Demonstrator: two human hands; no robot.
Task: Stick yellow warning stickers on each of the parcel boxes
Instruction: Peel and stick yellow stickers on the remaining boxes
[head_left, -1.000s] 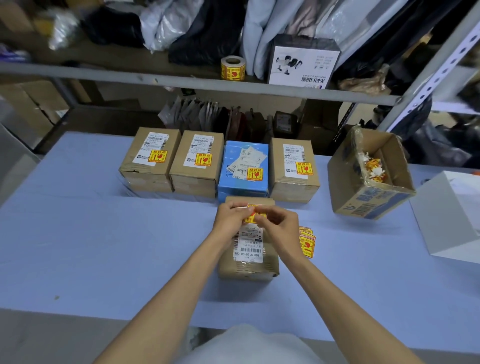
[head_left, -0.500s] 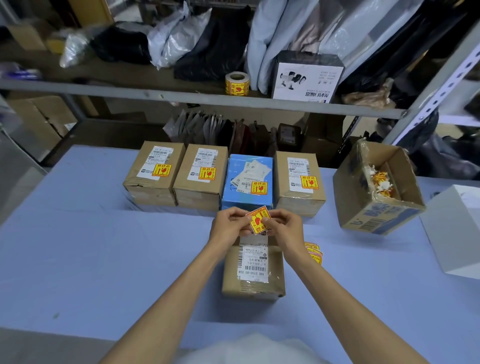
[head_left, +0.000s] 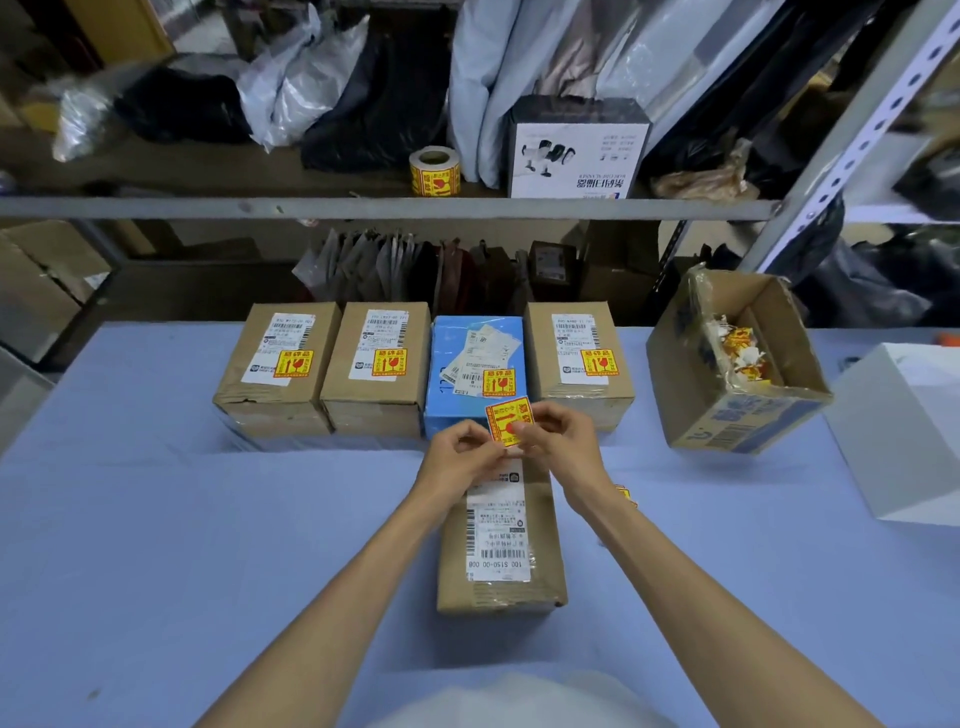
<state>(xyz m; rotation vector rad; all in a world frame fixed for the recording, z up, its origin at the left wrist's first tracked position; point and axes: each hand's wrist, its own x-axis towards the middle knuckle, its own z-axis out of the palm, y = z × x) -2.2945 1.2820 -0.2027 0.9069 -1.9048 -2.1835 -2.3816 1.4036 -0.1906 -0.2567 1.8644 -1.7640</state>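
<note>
now both hands (head_left: 511, 447) on sticker (head_left: 508, 419)

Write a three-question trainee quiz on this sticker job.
1. True or false: the near box already carries a yellow sticker.
2. The left hand and right hand together pinch: A a loose sticker; B a strip of tape; C a pen.
3. How many parcels in the back row of boxes already show a yellow sticker?

Key: 1 false; 2 A; 3 four.
</note>
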